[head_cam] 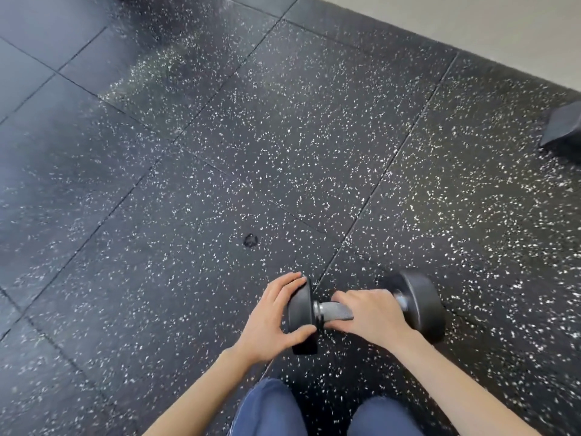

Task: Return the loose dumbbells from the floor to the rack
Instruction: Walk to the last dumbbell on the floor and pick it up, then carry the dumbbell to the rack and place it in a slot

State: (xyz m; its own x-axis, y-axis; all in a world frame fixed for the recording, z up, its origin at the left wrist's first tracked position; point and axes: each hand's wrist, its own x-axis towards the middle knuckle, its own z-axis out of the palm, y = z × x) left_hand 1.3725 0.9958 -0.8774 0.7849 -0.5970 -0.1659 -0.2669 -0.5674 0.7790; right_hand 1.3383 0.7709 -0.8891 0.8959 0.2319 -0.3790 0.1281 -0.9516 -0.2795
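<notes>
A black dumbbell with a grey metal handle lies on the speckled rubber floor, low and right of centre. My left hand cups its left head, fingers over the top and thumb under the rim. My right hand lies over the handle with the fingers curled around it. The right head is bare and slightly blurred. No rack is in view.
Black rubber floor tiles with white flecks fill the view. A dark angular object sits at the right edge, cut off. A pale wall base runs along the top right. My knees in blue trousers are at the bottom.
</notes>
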